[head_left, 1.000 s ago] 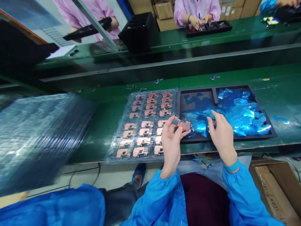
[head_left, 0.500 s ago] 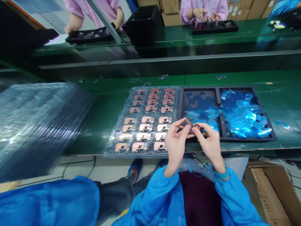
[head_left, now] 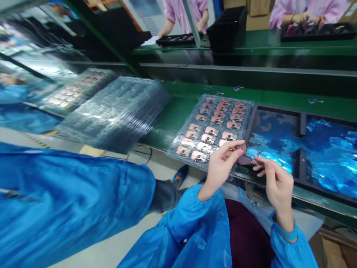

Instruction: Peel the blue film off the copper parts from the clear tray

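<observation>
My left hand (head_left: 221,167) pinches a small copper-coloured part (head_left: 240,148) at its fingertips, just past the edge of a clear blister tray (head_left: 209,130) holding rows of similar copper parts. My right hand (head_left: 276,182) is close by, its thumb and forefinger pinched on a small piece of shiny blue film (head_left: 251,152) at the part's end. Both hands hover over the near corner of a black foam tray (head_left: 275,111), which is heaped with loose blue film scraps (head_left: 331,152).
A stack of clear blister trays (head_left: 114,115) and a copper-filled tray (head_left: 75,89) lie left on the green workbench (head_left: 184,108). A blue sleeve (head_left: 69,193) fills the lower left. Across the bench, people in pink (head_left: 306,11) work over black trays.
My view has swung left and tilted. My hands have drawn slightly apart, and a blue film piece now shows at my right fingertips beside the copper part.
</observation>
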`<state>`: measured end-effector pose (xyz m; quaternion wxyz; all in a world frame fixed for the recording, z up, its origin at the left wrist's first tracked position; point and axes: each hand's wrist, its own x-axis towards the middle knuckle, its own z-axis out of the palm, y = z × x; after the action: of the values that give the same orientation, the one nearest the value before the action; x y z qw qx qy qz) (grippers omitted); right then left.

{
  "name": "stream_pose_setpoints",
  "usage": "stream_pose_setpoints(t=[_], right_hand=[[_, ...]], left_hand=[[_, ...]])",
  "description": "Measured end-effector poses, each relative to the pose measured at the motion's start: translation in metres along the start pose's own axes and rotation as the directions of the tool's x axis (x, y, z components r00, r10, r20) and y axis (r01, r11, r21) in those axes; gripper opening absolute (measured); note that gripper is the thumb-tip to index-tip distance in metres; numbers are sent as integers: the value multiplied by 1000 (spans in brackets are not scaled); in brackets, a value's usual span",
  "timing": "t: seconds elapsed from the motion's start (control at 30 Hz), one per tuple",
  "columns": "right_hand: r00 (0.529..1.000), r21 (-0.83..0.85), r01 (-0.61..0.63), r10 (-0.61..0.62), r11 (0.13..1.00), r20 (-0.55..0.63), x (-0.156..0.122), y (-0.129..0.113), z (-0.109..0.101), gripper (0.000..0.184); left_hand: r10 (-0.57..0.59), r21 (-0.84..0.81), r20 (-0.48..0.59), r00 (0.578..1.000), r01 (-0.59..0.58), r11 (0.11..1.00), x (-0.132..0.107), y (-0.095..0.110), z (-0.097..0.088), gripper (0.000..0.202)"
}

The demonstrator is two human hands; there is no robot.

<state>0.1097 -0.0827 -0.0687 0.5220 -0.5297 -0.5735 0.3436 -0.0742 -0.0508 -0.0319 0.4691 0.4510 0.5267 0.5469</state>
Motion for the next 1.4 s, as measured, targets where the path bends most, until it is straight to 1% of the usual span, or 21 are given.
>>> stream_pose_setpoints(t=[0.03, 0.1, 0.17, 0.23, 0.3, 0.37, 0.43, 0.5, 0.57, 0.6, 0.73, 0.9, 0.97, 1.03, 1.1, 1.13, 1.2, 1.23, 1.3, 1.37, 1.4], right_hand=[[1000, 10, -6, 6, 1000, 21, -3, 0, -3, 32], [999, 12, -33, 33, 999, -7, -6, 0, -11, 31], [995, -8, -62, 61, 998, -83, -8, 0, -19, 28], [988, -26, -77, 73, 997, -135, -7, 0, -24, 27], [987, -39, -83, 77, 996, -142, -6, 1, -28, 27], [988, -53, -90, 83, 994, -129, -5, 3, -29, 27], [989, -63, -101, 93, 993, -118, -5, 5, -28, 28], [989, -67, -111, 103, 992, -110, -5, 6, -28, 28], [988, -71, -119, 111, 990, -103, -5, 7, -28, 28], [989, -76, -120, 112, 990, -101, -5, 7, -28, 28], [989, -96, -117, 107, 988, -101, -5, 6, -29, 29], [989, -95, -128, 120, 987, -85, -4, 8, -31, 29], [989, -87, -135, 128, 987, -79, -3, 10, -32, 29], [988, -81, -140, 134, 987, -78, -2, 12, -34, 29], [988, -77, -140, 134, 987, -80, -3, 12, -36, 28], [988, -71, -138, 132, 988, -78, -4, 10, -37, 28], [989, -48, -132, 128, 990, -67, -6, 5, -39, 27], [990, -31, -127, 125, 991, -62, -7, 3, -39, 28], [993, 1, -97, 97, 995, -74, -9, -2, -39, 29], [995, 40, -46, 49, 998, -84, -10, -4, -39, 28], [996, 55, -17, 21, 998, -82, -10, -5, -39, 26]], left_hand=[[38, 90, -36, 999, -35, 995, 7, 5, -19, 27], [95, 271, -94, 991, -67, 960, 26, 13, -62, 34], [113, 414, -116, 987, -55, 909, 46, 16, -107, 42], [112, 545, -131, 985, -23, 838, 62, 17, -144, 42], [83, 640, -98, 992, -1, 768, 69, 15, -171, 32], [36, 699, -18, 999, -13, 715, 69, 12, -188, 25], [6, 758, 69, 998, -56, 649, 67, 9, -197, 24], [-18, 840, 139, 990, -108, 532, 67, 5, -201, 24], [-52, 896, 181, 982, -143, 421, 69, 0, -203, 25], [-71, 909, 196, 978, -154, 388, 70, -3, -204, 27], [-110, 910, 244, 964, -188, 369, 66, -11, -204, 30], [-38, 912, 209, 977, -181, 367, 47, -19, -211, 30], [-36, 916, 204, 978, -178, 360, 41, -19, -214, 31], [-40, 931, 212, 976, -189, 313, 39, -14, -213, 31], [9, 943, 233, 973, -228, 241, 46, -3, -203, 33], [55, 943, 252, 966, -258, 211, 54, 3, -192, 34], [165, 922, 311, 936, -339, 187, 81, 14, -159, 36], [207, 896, 360, 910, -399, 195, 101, 18, -135, 36], [248, 795, 505, 827, -557, 240, 147, 20, -69, 36], [239, 641, 659, 713, -699, 316, 195, 16, 17, 35], [220, 581, 706, 673, -728, 363, 216, 13, 65, 36]])
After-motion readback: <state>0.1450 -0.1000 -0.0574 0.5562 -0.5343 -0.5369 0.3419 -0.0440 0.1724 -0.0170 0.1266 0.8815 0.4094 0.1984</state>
